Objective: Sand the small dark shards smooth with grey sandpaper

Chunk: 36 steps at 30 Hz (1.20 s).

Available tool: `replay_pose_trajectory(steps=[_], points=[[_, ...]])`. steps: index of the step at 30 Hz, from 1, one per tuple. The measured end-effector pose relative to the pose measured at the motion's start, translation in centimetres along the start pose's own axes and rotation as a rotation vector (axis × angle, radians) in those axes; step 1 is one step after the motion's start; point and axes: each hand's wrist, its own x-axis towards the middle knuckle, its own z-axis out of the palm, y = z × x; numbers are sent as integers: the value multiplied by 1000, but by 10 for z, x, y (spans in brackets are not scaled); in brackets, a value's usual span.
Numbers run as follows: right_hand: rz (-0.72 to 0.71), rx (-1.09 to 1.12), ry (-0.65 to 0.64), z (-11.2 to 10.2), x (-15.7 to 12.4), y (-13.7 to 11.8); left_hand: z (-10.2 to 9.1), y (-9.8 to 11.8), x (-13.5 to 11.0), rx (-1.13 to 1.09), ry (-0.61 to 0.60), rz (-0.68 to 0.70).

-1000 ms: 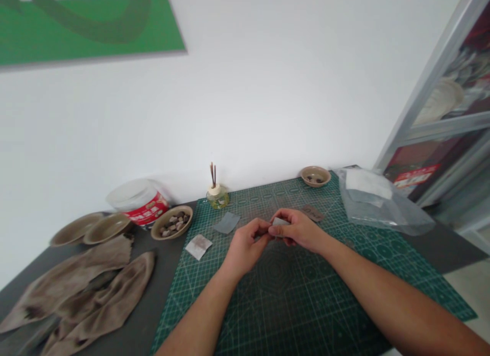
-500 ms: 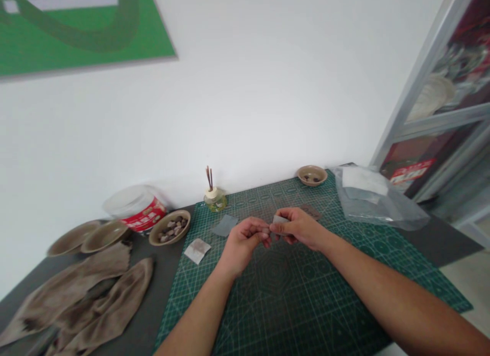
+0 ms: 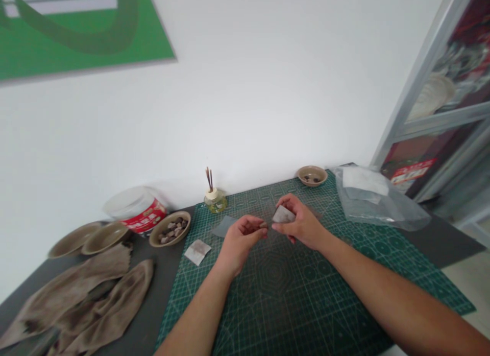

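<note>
My left hand (image 3: 242, 241) is curled over the green cutting mat (image 3: 291, 284), pinching a small brown pebble (image 3: 263, 224) at its fingertips. A little to the right, my right hand (image 3: 300, 224) grips a folded piece of grey abrasive paper (image 3: 284, 214) between thumb and fingers. The two hands stand slightly apart. A flat grey sheet (image 3: 224, 226) and a stained white paper square (image 3: 197, 252) lie on the mat to the left of my hands.
A bowl of pebbles (image 3: 169, 229) and a small rear bowl (image 3: 312, 175) hold stones. A clear plastic bag (image 3: 377, 200) lies right. Two shallow dishes (image 3: 104, 238), a lidded tub (image 3: 136, 209), soiled cloths (image 3: 76, 300) and a reed diffuser (image 3: 215, 200) stand nearby.
My hands have parted, with the right hand drawing the folded paper up and away from the pebble in my left fingertips. The view has barely shifted.
</note>
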Motion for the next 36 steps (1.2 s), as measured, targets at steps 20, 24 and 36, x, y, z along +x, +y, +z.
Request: replay_pose_trajectory(steps=[20, 24, 36], points=[[-53, -402, -3, 5, 1, 18, 2, -3, 0, 186, 49, 6], [-57, -481, 37, 5, 2, 16, 1, 0, 0, 269, 31, 37], [-481, -1003, -102, 20, -5, 11, -1, -2, 0, 457, 126, 149]])
